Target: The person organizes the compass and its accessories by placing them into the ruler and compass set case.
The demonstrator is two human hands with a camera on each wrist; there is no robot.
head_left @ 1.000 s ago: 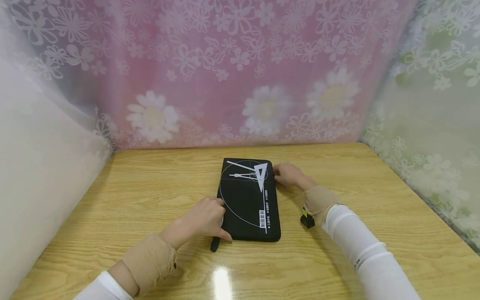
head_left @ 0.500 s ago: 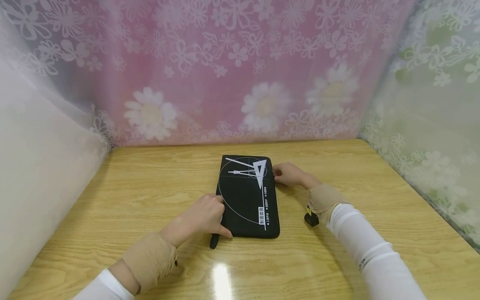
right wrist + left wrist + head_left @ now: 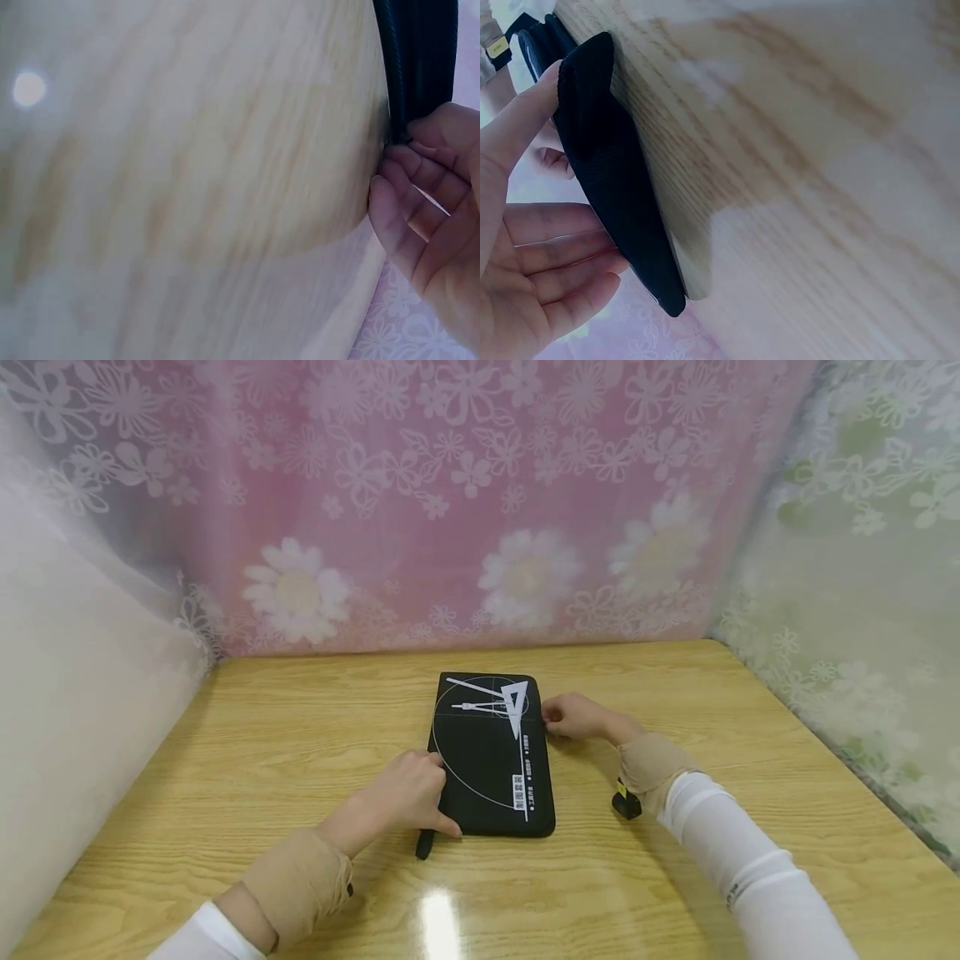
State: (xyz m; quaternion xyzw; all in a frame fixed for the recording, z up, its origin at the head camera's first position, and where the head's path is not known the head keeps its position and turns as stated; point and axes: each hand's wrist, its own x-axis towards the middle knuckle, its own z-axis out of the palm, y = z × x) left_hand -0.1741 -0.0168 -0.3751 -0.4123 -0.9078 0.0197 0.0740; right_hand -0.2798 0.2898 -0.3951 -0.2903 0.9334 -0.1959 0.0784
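Note:
A black zip case (image 3: 480, 752) lies flat on the table, printed with a white compass, set square, ruler and lettering. My left hand (image 3: 401, 793) holds it by the near left corner, thumb at the near edge and fingers along the left side. In the left wrist view, the fingertips touch the case's dark side (image 3: 626, 195). A short black strap (image 3: 424, 845) sticks out below that corner. At the far part of the right edge my right hand (image 3: 577, 717) pinches the zipper pull, mostly hidden by the fingertips. The zipper seam (image 3: 395, 67) runs along the edge above these fingers.
The wood-grain table (image 3: 300, 718) extends around the case. A pink flowered curtain (image 3: 420, 510) hangs behind it, with pale sheets at left and right (image 3: 847, 635). A small black camera (image 3: 626, 803) hangs at the right wrist.
My right hand has slid a little toward me along the case's right edge. The left hand stays at the near left corner, and the case has not noticeably moved on the table.

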